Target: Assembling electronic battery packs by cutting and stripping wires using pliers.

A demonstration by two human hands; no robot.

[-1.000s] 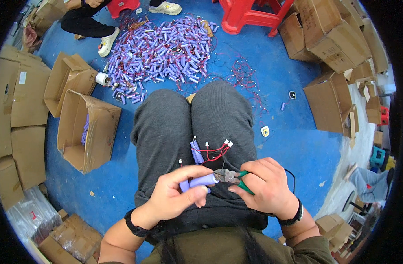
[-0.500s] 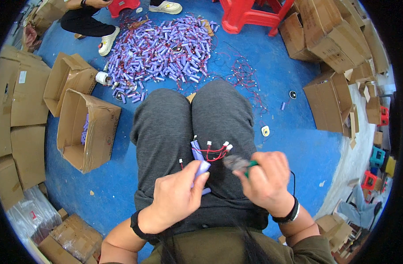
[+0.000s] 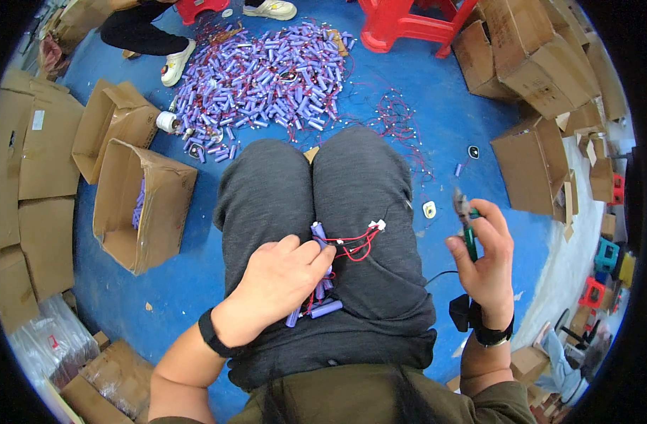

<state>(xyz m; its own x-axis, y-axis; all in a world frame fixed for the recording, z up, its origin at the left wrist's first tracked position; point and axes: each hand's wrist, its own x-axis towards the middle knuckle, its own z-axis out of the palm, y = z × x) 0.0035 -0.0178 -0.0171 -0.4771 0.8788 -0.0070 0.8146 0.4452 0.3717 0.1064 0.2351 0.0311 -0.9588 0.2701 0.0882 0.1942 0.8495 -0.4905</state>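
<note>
Here, the two hands are well apart. The right hand (image 3: 489, 251) is closed around green-handled pliers (image 3: 467, 225), out past the right edge of the lap (image 3: 380, 297) and above the blue floor (image 3: 111, 311); the tool is probably held there to leave the left free room. The left hand (image 3: 274, 279) bends down over purple battery cells (image 3: 326, 309) at the middle of the lap, its fingertips hidden, so I cannot tell whether they grip one. One cell's end pokes out beyond the fingers; others lie nearer the waist edge. Red and black wires (image 3: 368, 247) run onto the right thigh, near white connectors (image 3: 378, 225). The dip between the thighs likely stops round cells from rolling. Past the knees, a heap of similar cells (image 3: 267, 78) covers the floor, perhaps placed for sharing: another person's white shoe (image 3: 176, 65) stands at its left edge. An open carton (image 3: 164, 219) beside the left thigh, seemingly within reach, holds more.
</note>
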